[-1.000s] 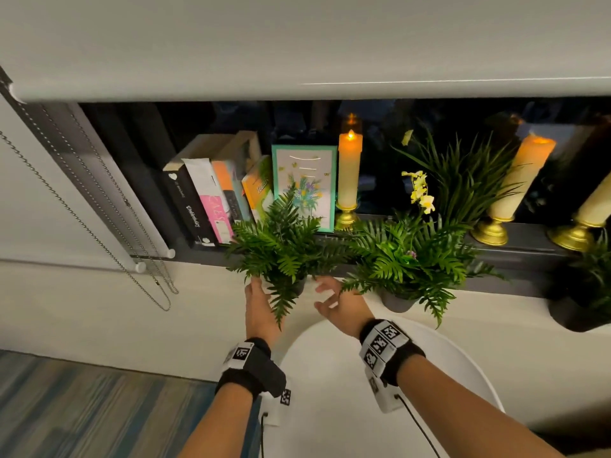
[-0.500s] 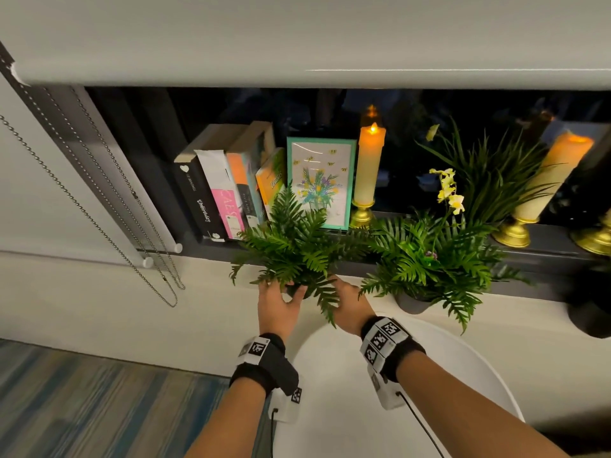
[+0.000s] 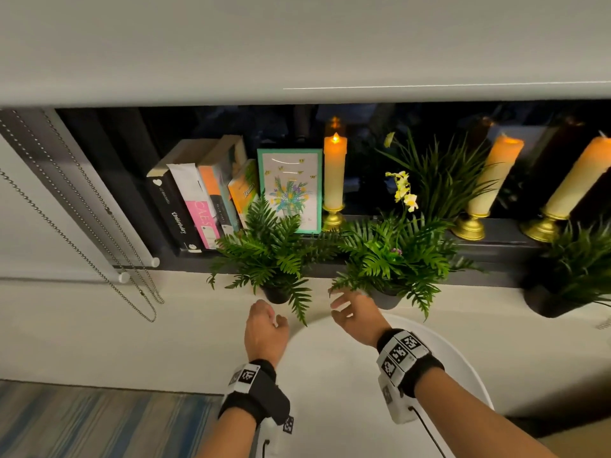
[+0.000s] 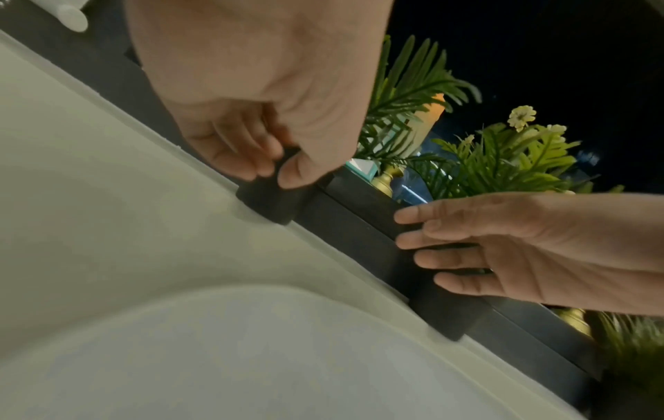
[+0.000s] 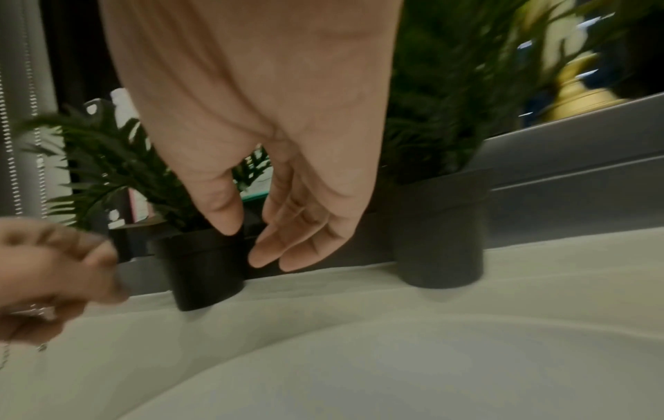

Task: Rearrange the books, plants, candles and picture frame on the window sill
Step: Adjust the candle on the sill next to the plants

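A small fern in a black pot point(image 3: 276, 294) point(image 5: 204, 270) stands on the white ledge against the dark window sill point(image 3: 496, 256), in front of the picture frame point(image 3: 291, 190). My left hand point(image 3: 269, 317) point(image 4: 273, 167) hangs just below and left of the pot, fingers loosely curled, holding nothing. My right hand point(image 3: 340, 302) point(image 5: 258, 244) is open with straight fingers between this pot and a second fern pot point(image 3: 385, 300) point(image 5: 438, 241). Several books point(image 3: 198, 206) lean at the sill's left end. A lit candle point(image 3: 334, 173) stands beside the frame.
A tall grass plant with yellow flowers point(image 3: 439, 183), two more candles point(image 3: 492, 180) point(image 3: 575, 180) and a third potted plant point(image 3: 568, 282) fill the right side. Blind chains point(image 3: 99, 242) hang at left. A round white table point(image 3: 363, 391) is under my wrists.
Half a second ago both hands held the left fern's pot. They have let go and drawn back toward me; the pot stays on the ledge.
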### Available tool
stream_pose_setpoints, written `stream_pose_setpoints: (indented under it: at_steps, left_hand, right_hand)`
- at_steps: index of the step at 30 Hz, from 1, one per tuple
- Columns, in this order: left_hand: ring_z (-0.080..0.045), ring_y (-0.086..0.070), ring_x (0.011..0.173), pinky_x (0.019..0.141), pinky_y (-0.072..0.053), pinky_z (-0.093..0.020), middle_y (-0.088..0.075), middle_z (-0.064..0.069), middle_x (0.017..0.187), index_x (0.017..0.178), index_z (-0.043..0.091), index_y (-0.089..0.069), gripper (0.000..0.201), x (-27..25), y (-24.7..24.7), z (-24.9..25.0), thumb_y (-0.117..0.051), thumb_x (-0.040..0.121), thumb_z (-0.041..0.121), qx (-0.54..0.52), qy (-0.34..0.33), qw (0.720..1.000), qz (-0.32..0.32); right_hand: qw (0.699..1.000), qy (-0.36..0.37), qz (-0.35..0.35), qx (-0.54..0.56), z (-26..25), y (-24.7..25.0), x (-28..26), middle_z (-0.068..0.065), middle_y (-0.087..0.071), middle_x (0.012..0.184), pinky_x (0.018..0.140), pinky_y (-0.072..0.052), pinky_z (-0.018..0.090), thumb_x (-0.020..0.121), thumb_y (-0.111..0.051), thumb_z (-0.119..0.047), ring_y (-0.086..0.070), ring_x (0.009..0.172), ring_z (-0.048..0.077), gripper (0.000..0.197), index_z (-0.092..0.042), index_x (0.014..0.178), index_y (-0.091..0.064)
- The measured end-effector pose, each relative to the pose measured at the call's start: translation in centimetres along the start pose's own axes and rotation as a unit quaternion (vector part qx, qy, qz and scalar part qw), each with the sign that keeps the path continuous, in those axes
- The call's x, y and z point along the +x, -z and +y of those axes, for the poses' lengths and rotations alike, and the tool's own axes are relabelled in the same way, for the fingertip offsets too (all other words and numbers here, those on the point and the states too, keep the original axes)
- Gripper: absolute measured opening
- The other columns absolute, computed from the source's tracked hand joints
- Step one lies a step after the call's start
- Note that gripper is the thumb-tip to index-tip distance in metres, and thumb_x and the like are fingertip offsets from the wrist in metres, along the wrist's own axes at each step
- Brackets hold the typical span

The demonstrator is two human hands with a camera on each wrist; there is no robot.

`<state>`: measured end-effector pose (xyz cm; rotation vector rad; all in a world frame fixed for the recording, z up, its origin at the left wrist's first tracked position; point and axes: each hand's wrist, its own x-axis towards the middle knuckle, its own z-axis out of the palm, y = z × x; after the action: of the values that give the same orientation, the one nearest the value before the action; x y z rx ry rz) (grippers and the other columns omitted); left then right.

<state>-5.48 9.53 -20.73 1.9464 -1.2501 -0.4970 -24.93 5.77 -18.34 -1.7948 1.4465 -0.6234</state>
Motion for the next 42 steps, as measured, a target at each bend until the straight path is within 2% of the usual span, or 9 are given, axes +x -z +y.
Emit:
stream_pose_setpoints:
  at_steps: [2,7,13,20,23,27,31,36,42]
  left_hand:
    - [-0.023,-0.046,0.060,0.056,-0.037,-0.029,-0.043,0.000,0.061,0.063,0.017,-0.035,0.033,-0.9,-0.8,0.1,-0.060,0.078,0.002,0.015,-0.010,0.999,-0.048]
    - [-0.020,-0.045,0.058,0.060,-0.037,-0.025,-0.045,0.004,0.059,0.061,0.022,-0.038,0.032,-2.6,-3.3,2.9,-0.060,0.080,0.009,0.041,-0.043,0.982,-0.181]
    - [-0.014,-0.042,0.054,0.062,-0.040,-0.028,-0.045,0.008,0.056,0.061,0.024,-0.042,0.029,-5.0,-7.3,7.8,-0.065,0.076,0.014,0.040,-0.113,0.931,-0.344]
    - [-0.013,-0.053,0.061,0.067,-0.047,-0.025,-0.058,0.004,0.068,0.067,0.028,-0.048,0.022,-8.9,-11.4,12.6,-0.063,0.079,0.017,0.044,-0.164,0.897,-0.407]
    - [-0.009,-0.051,0.060,0.068,-0.048,-0.025,-0.054,0.009,0.067,0.069,0.029,-0.052,0.020,-9.7,-12.9,15.6,-0.059,0.080,0.015,0.038,-0.194,0.890,-0.410]
    - [-0.016,-0.052,0.064,0.071,-0.053,-0.034,-0.054,0.008,0.069,0.081,0.021,-0.058,0.011,-9.6,-14.9,20.5,-0.054,0.078,0.012,0.013,-0.228,0.901,-0.368]
    - [-0.014,-0.054,0.085,0.077,-0.047,-0.028,-0.049,0.003,0.100,0.105,0.013,-0.056,0.025,-8.8,-16.3,24.9,-0.058,0.082,0.003,-0.020,-0.263,0.920,-0.291]
    - [-0.021,-0.049,0.119,0.097,-0.048,-0.038,-0.037,-0.003,0.132,0.142,0.021,-0.034,0.068,-7.5,-17.3,27.7,-0.060,0.082,-0.001,-0.064,-0.217,0.931,-0.287]
    - [-0.023,-0.038,0.133,0.107,-0.034,-0.031,-0.033,-0.008,0.141,0.152,0.022,-0.013,0.085,-6.8,-18.3,28.1,-0.059,0.084,0.001,-0.066,-0.175,0.949,-0.253]
  right_hand:
    - [1.000,0.009,0.013,-0.004,0.8,1.4,-1.4,-0.003,-0.063,0.091,0.060,-0.044,0.009,0.085,-0.056,-0.007,-0.057,0.065,0.009,0.024,-0.014,0.107,-0.063]
    - [1.000,-0.023,-0.004,-0.016,3.3,5.1,-4.3,0.002,-0.065,0.080,0.076,-0.053,0.033,0.084,-0.054,-0.001,-0.060,0.072,0.016,0.021,-0.020,0.088,-0.063]
    - [0.997,-0.053,0.003,-0.049,5.9,10.7,-6.9,-0.002,-0.065,0.073,0.072,-0.048,0.021,0.079,-0.051,0.002,-0.057,0.063,0.004,0.027,-0.023,0.079,-0.062]
    - [0.979,-0.146,0.114,-0.084,10.4,17.3,-8.8,0.002,-0.069,0.084,0.075,-0.048,0.024,0.080,-0.056,-0.006,-0.063,0.081,0.019,0.021,-0.025,0.078,-0.063]
    - [0.967,-0.174,0.164,-0.086,11.8,19.4,-8.9,0.003,-0.069,0.091,0.075,-0.044,0.023,0.081,-0.058,-0.010,-0.062,0.083,0.020,0.014,-0.021,0.087,-0.065]
    - [0.964,-0.136,0.221,-0.064,11.0,22.4,-6.8,0.001,-0.070,0.087,0.079,-0.053,0.031,0.082,-0.060,-0.012,-0.064,0.078,0.019,0.009,-0.018,0.088,-0.064]
    - [0.957,-0.098,0.272,-0.020,9.2,25.7,-2.9,0.005,-0.065,0.100,0.087,-0.052,0.036,0.082,-0.066,-0.016,-0.063,0.091,0.020,0.023,-0.013,0.104,-0.058]
    - [0.948,-0.079,0.309,-0.019,7.8,29.1,2.5,0.011,-0.057,0.124,0.097,-0.048,0.043,0.079,-0.072,-0.027,-0.057,0.113,0.027,0.058,-0.010,0.128,-0.047]
    - [0.951,-0.102,0.288,-0.044,8.9,29.6,6.6,0.012,-0.059,0.118,0.093,-0.049,0.049,0.073,-0.072,-0.042,-0.056,0.112,0.032,0.062,-0.014,0.122,-0.048]
